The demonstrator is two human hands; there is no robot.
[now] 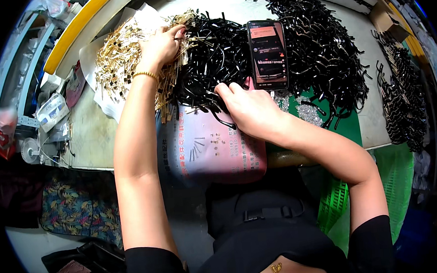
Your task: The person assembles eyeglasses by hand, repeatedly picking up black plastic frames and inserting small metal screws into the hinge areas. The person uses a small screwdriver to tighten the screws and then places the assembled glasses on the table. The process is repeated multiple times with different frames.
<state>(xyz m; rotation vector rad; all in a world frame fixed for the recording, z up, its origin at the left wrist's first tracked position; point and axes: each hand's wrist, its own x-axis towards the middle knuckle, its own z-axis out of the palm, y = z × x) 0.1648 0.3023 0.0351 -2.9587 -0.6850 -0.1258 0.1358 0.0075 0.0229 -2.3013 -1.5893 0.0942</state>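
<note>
My left hand (160, 45) reaches into a heap of thin gold-coloured metal strips (119, 57), at its border with a black heap. Its fingers are bent and drawn together; what they pinch is too small to make out. A bead bracelet circles that wrist. Lower and to the right, my right hand (249, 108) is curled at the near edge of the heap of glossy black curved pieces (213, 61), which look like eyeglass temples. Its fingertips are partly hidden, and so is anything in them. One black piece (223, 121) sticks out beside its knuckles.
A lit phone (267, 54) stands between the black heap and a second black heap (319, 48). Small clear bits (308, 114) lie on a green mat (348, 127). A printed pinkish mat (250, 159) holds a few pins and tiny parts. Bundled black pieces (403, 93) lie far right.
</note>
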